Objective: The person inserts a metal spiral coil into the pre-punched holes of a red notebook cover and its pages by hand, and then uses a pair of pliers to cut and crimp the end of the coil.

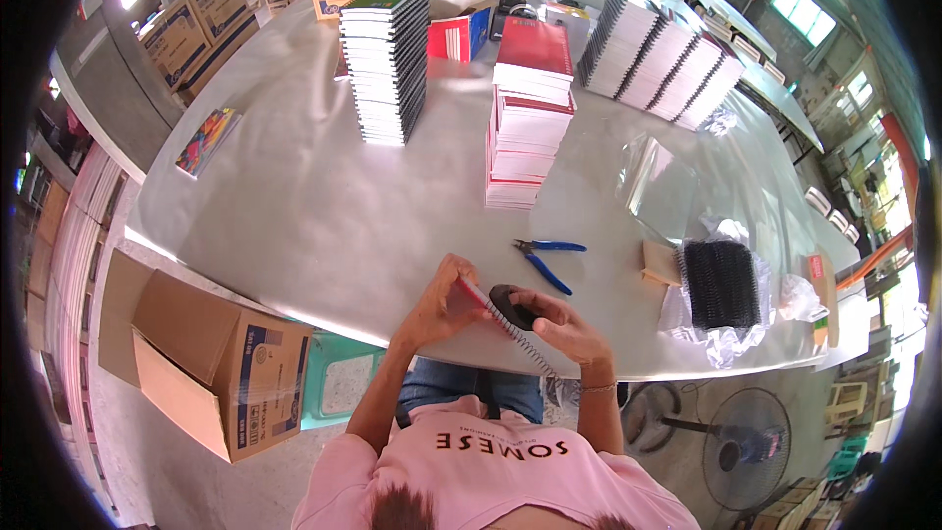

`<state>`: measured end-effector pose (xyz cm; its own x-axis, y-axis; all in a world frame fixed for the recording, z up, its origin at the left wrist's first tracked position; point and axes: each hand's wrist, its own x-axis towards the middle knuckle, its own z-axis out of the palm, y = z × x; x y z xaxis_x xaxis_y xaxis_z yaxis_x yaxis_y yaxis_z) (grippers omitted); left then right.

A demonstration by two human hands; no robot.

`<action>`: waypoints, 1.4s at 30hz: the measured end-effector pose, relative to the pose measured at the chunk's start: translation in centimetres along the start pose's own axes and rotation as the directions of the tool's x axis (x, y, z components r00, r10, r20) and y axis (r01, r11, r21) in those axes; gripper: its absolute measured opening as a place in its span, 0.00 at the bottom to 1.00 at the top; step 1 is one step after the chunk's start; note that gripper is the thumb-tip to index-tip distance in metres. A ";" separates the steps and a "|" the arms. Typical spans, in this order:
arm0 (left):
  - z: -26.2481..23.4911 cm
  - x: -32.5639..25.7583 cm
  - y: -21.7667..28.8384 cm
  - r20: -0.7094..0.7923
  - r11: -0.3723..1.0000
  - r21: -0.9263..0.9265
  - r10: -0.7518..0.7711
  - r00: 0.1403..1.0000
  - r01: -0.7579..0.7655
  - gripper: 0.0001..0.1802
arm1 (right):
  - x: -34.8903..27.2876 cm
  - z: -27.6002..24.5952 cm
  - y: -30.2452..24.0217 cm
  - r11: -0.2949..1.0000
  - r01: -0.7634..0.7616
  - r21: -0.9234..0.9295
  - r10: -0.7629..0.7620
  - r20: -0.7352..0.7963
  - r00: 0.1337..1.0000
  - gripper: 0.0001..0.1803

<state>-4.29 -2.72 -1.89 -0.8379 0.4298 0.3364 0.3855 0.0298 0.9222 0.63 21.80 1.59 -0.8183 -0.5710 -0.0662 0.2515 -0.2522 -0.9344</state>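
Note:
At the table's near edge, my left hand (440, 302) is closed on a thin red-covered notebook (473, 291), seen edge-on. A dark spiral binding coil (538, 357) runs along the notebook's edge, and its loose end trails toward my lap. My right hand (569, 330) curls its fingers around a black round, ring-like piece (506, 304) that lies against the coil; its exact kind is unclear. Just beyond my right hand lie cutting pliers with blue handles (549, 263). Straight ahead rises a stack of red-covered notebooks (530, 137).
Spiral-bound notebooks stand in a tall stack (385, 69) at back left and a row (659, 57) at back right. A bundle of black coils (722, 285) rests on crumpled wrapping to the right. An open carton (226, 363) and a fan (746, 447) flank me below.

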 end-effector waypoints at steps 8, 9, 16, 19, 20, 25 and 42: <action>0.1 -0.5 0.0 -0.053 0.996 0.005 -0.086 0.995 0.086 0.36 | -0.8 -0.6 -0.4 0.966 0.057 0.251 -0.032 -0.104 0.994 0.31; 0.2 -0.5 -0.2 -0.065 0.996 0.003 -0.084 0.994 0.084 0.38 | -0.7 -1.0 -0.4 0.935 0.105 0.340 -0.122 0.029 0.992 0.29; 0.2 -1.0 -1.0 -0.024 0.984 -0.122 -0.136 0.990 0.132 0.42 | 0.3 1.6 -3.5 0.988 -0.089 -0.124 0.074 -0.118 0.990 0.23; 0.1 -0.9 -1.0 0.001 0.982 -0.133 -0.137 0.991 0.136 0.42 | 0.3 1.7 -3.0 0.947 -0.141 -0.289 0.081 -0.209 0.974 0.22; 0.1 -0.6 -0.6 0.000 0.990 -0.085 -0.117 0.993 0.117 0.42 | 0.5 1.2 -2.1 0.917 -0.153 -0.369 0.060 -0.251 0.966 0.22; -0.1 -0.3 -0.4 -0.009 0.997 -0.018 -0.070 0.998 0.070 0.41 | -0.1 1.1 -1.9 0.993 -0.002 -0.114 -0.025 -0.233 0.972 0.23; 0.2 -0.1 0.2 0.029 0.979 -0.123 -0.162 0.986 0.164 0.38 | 0.8 -0.2 -1.1 0.860 -0.183 -0.476 0.006 -0.348 0.937 0.21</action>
<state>-4.08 -2.57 -1.77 -0.8778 0.4451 0.1769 0.1920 -0.0114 0.9813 -0.42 21.78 2.53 -0.9454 -0.2647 -0.1900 0.1199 0.2596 -0.9582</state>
